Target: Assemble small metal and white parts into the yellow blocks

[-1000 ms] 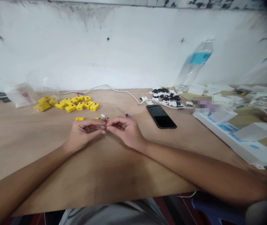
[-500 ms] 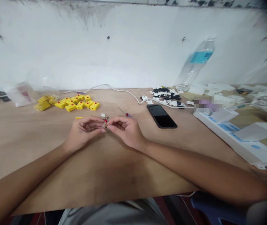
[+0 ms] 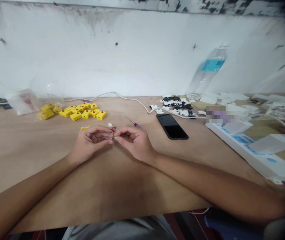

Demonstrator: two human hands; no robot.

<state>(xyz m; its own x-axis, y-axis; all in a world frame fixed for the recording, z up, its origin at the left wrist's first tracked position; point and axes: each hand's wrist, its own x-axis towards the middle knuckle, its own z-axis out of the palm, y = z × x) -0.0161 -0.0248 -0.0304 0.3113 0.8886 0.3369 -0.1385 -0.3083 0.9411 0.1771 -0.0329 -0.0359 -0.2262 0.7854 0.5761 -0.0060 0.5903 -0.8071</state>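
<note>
My left hand and my right hand meet near the middle of the table, fingertips pinched close together. Between them is a small clear piece with a bit of red and some metal on it; its kind is too small to tell. The left fingers and thumb hold it from the left, and the right thumb and forefinger grip its right side. Just beyond the fingertips lies a small white part. A screwdriver rests behind my right hand. Behind my left hand a yellow piece partly shows.
Several yellow boxes with red buttons stand back left, by a clear bag. A black phone lies right of centre. Behind it are black and white parts, a white cable, a bottle and a long white box.
The whole view has shifted slightly, so everything sits a little lower in the picture. Both hands keep their hold on the small clear piece, with hardly any finger movement.
</note>
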